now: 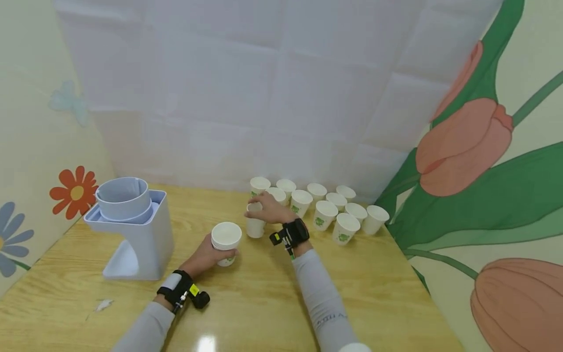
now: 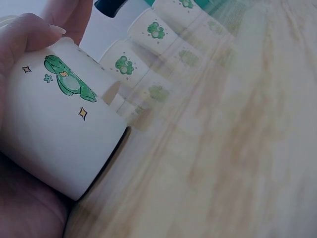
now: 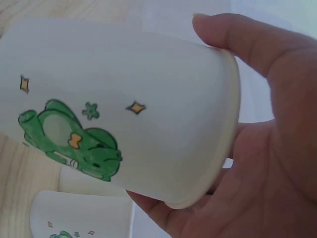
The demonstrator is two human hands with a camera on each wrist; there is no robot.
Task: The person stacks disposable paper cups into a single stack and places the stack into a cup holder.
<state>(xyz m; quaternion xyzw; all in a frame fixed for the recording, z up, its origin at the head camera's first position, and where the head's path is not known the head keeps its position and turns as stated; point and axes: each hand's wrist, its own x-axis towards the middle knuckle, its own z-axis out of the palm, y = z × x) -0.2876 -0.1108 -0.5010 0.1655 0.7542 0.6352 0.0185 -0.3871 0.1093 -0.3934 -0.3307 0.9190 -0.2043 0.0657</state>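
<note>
My left hand [image 1: 204, 258] holds a white paper cup [image 1: 226, 235] from the side, its fingers and thumb curled round it. In the left wrist view this paper cup [image 2: 54, 134] carries a green cartoon animal; its base is at or just above the table. Farther back, my right hand [image 1: 273, 210] grips another paper cup [image 1: 255, 227] near its rim from above. The right wrist view shows that paper cup [image 3: 163, 74] between thumb and fingers, with the same green print. Whether its base touches the table cannot be told.
Several upright paper cups [image 1: 325, 215] stand in a group at the back right, close to the right hand. At left is a pale lavender plastic stand [image 1: 160, 239] with a round bowl [image 1: 123, 195] on top. A small white scrap [image 1: 103, 305] lies on the wooden table [image 1: 246, 308].
</note>
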